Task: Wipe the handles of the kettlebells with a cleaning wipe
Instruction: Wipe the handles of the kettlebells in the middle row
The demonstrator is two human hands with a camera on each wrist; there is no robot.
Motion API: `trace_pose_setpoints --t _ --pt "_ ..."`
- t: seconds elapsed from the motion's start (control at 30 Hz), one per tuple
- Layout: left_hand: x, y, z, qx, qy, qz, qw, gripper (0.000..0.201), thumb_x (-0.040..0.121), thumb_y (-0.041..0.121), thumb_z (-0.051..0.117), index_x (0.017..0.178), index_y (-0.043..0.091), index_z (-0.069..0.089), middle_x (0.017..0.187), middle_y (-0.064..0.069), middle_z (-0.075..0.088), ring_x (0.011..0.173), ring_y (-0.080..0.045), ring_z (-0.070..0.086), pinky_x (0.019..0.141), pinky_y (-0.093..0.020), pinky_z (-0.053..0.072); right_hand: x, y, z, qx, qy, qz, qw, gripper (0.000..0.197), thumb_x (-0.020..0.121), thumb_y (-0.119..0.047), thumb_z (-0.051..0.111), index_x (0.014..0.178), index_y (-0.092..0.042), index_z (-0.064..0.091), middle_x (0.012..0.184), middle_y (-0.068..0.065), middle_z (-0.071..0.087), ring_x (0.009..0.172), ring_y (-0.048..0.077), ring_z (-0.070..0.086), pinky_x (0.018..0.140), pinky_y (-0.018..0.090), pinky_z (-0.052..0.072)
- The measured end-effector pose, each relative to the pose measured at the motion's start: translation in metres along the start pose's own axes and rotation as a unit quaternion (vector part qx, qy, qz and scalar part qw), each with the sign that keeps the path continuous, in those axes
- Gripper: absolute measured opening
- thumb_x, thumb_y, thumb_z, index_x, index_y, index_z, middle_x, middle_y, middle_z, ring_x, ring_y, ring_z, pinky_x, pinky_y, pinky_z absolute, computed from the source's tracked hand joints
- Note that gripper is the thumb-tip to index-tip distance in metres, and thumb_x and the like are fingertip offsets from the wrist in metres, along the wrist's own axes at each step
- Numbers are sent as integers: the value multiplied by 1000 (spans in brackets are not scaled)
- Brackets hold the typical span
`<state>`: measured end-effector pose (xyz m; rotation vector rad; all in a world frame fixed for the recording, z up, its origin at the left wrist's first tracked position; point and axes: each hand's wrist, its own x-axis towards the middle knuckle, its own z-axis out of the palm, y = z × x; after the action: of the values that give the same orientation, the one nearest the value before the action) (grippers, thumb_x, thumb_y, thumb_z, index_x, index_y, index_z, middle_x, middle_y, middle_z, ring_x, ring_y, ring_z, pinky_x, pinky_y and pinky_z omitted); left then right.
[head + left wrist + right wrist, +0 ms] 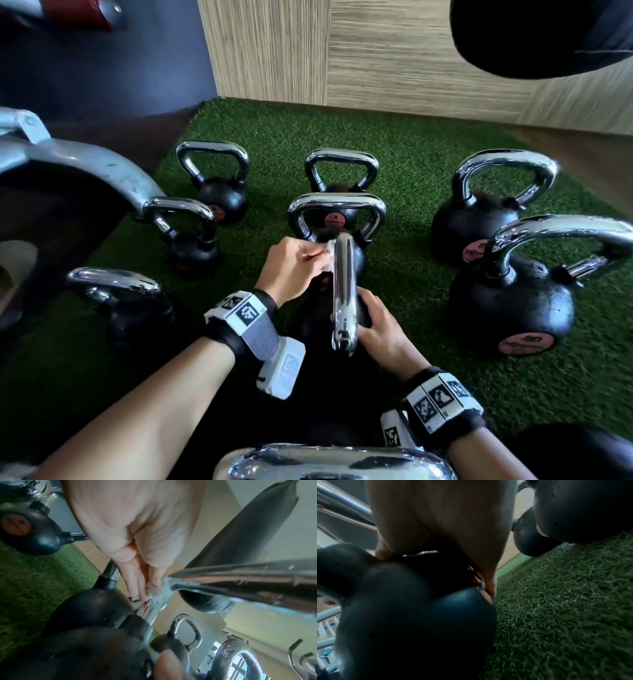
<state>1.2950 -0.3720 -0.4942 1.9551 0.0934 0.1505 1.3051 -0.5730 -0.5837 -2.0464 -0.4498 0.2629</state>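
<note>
A black kettlebell (317,325) with a chrome handle (344,294) stands on the green turf right in front of me. My left hand (296,265) pinches a white cleaning wipe (327,253) against the far end of that handle. The left wrist view shows the fingertips (145,595) pressing the wipe (161,592) onto the chrome handle (240,580). My right hand (380,329) lies curled over the kettlebell's black body on the right side; in the right wrist view the palm (436,527) rests on the ball (419,622).
Several more chrome-handled kettlebells stand around on the turf (411,164): two big ones at right (510,305), smaller ones behind (342,171) and at left (185,236). A grey machine frame (85,164) rises at left. A wood-panelled wall (394,51) closes the back.
</note>
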Motion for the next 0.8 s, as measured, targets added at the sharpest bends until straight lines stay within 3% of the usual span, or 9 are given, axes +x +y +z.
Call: trace_pose_setpoints --t 0.03,0.13,0.2,0.33,0.53,0.7,0.8 --pt "-1 4 -2 -45 2 0 999 14 87 40 78 89 27 83 88 1 80 94 -18 76 95 -46 59 -1 1 1 1 3 -1 1000 87 68 -66 66 145 -28 49 131 -3 59 125 10 54 112 42 43" --pt "-14 17 -6 -131 -7 17 991 15 94 18 70 104 24 79 97 1 80 96 -9 74 91 -34 61 -2 1 1 11 3 -8 1000 87 69 -66 67 145 -27 49 133 -3 58 127 11 53 113 43 41" --pt "-20 19 -10 -145 -29 15 989 19 97 8 66 107 21 77 97 1 80 95 -9 75 88 -28 61 -3 0 0 13 -1 -13 1000 94 67 -69 65 147 -24 47 138 -2 55 131 10 50 116 39 38" --pt "-15 28 -17 -121 -33 17 992 20 94 8 70 110 17 76 96 0 81 92 -10 75 77 -20 61 -4 -1 0 16 -1 -12 1000 98 64 -71 63 148 -24 46 140 -2 53 131 9 48 116 36 37" --pt "-41 30 -22 -140 -72 0 987 13 83 -3 77 91 8 78 87 -11 79 82 -17 75 75 -26 64 -2 6 1 21 3 -19 1000 89 68 -68 67 145 -25 50 134 -2 57 129 10 51 114 43 40" --pt "-45 29 -27 -130 -83 7 988 13 70 18 82 81 15 77 88 -15 79 84 -21 76 76 -29 64 -2 4 2 23 1 -19 1000 89 68 -68 67 145 -27 49 135 -3 57 129 9 51 114 42 40" --pt "-54 28 -30 -133 -155 -4 979 14 70 9 81 79 9 72 80 -11 77 76 -15 75 68 -22 62 -4 6 2 24 5 -21 999 90 68 -69 66 145 -27 48 137 -3 56 130 8 50 115 40 39"
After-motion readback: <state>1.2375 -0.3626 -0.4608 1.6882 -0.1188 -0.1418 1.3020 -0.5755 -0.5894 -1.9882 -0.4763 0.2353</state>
